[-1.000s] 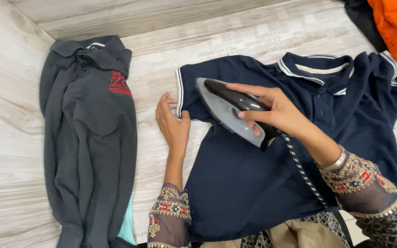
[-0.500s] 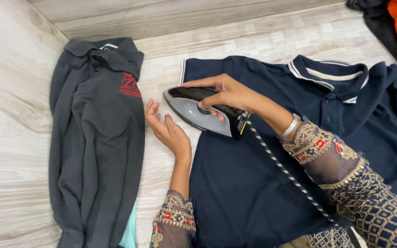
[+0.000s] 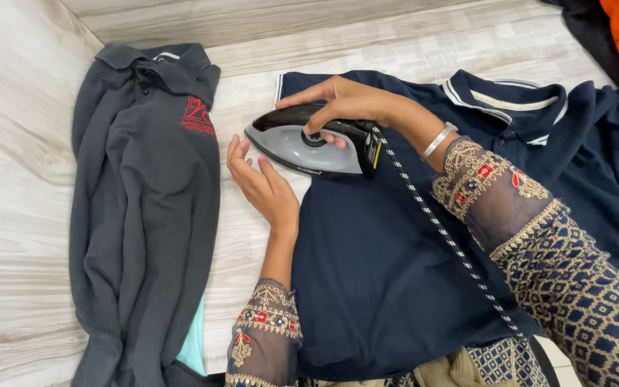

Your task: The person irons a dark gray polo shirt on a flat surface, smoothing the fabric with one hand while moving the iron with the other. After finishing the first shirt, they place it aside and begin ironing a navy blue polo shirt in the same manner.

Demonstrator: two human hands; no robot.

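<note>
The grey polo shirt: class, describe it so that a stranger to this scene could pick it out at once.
Start from the pale wood-grain surface and look along its left side, away from the navy polo shirt under the iron. There the grey polo shirt lies folded lengthwise, collar at the top. Unlike the navy one, it has a red chest emblem and no white striped trim.

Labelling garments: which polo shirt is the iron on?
The navy shirt with white-striped collar, spread flat; the right hand holds the iron on its sleeve. The grey shirt lies folded apart, left of the left hand.
</note>
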